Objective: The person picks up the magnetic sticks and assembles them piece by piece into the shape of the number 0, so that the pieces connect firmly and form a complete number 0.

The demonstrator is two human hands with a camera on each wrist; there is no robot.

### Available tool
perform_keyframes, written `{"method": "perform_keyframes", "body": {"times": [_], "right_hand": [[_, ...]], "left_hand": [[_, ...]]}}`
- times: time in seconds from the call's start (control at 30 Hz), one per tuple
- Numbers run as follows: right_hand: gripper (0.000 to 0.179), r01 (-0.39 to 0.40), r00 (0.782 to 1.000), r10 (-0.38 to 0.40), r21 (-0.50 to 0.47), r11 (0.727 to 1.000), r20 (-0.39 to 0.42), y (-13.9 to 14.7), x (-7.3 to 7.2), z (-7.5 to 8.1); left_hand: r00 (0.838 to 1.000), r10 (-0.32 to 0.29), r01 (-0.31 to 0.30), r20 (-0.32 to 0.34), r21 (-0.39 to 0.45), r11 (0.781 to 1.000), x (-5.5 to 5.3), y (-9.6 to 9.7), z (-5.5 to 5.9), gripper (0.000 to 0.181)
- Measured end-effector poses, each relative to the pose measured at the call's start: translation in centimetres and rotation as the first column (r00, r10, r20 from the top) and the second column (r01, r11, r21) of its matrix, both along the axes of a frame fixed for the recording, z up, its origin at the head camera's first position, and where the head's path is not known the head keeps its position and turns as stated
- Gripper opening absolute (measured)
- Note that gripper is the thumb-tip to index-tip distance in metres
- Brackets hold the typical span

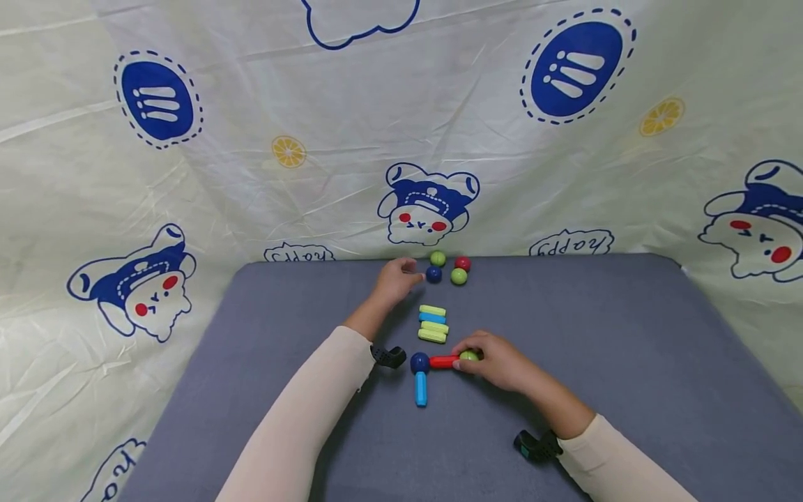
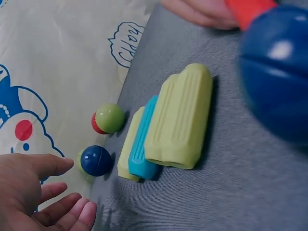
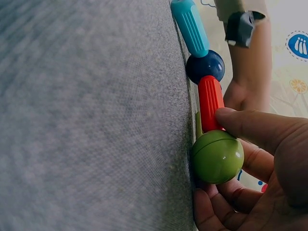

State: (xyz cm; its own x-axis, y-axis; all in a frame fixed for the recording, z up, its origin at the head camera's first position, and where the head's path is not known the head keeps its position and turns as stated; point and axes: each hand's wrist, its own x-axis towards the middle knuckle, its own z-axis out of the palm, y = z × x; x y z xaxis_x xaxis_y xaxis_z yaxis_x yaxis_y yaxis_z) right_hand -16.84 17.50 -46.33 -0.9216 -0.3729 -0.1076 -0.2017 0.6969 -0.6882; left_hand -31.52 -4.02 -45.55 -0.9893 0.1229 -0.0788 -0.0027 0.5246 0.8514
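My left hand (image 1: 396, 280) reaches to the back of the table, thumb and fingers spread and nothing between them. Right by its fingertips lies a dark blue ball (image 1: 433, 274). My right hand (image 1: 498, 359) pinches a red rod (image 3: 211, 103) near the end that meets a green ball (image 3: 218, 157); its other fingers curl behind that ball. At the rod's other end is a second dark blue ball (image 1: 419, 362), from which a light blue rod (image 1: 421, 389) points toward me. These joined pieces form a corner low over the table.
Between the hands, yellow-green rods (image 1: 433, 335) and a blue rod (image 1: 432, 318) lie in a row. Green balls (image 1: 459, 277) and a red ball (image 1: 463, 263) sit near the back edge, before a printed cloth (image 1: 351, 202). The grey table (image 1: 596, 335) extends to both sides.
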Motion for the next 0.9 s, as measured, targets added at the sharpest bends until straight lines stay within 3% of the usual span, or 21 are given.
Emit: {"method": "perform_keyframes", "body": {"times": [0.17, 0.43, 0.7, 0.9], "right_hand": [[0.012, -0.003, 1.000, 0.003, -0.008, 1.000, -0.006, -0.1, 0.0, -0.1], [0.010, -0.018, 1.000, 0.018, -0.017, 1.000, -0.011, -0.3, 0.1, -0.1], [0.012, -0.020, 1.000, 0.020, -0.019, 1.000, -0.011, -0.2, 0.2, -0.1], [0.013, -0.021, 1.000, 0.021, -0.019, 1.000, -0.008, -0.1, 0.1, 0.0]], "left_hand": [[1.000, 0.009, -0.008, 0.005, -0.065, 0.998, -0.8, 0.8, 0.0, 0.042], [0.999, -0.009, 0.010, 0.032, -0.041, 0.999, -1.4, 1.4, -0.6, 0.044], [0.998, -0.057, 0.057, 0.000, -0.076, 0.995, -1.4, 2.0, -0.4, 0.040], [0.998, -0.059, 0.055, -0.025, -0.126, 0.990, -1.5, 2.4, -0.3, 0.037]]}}
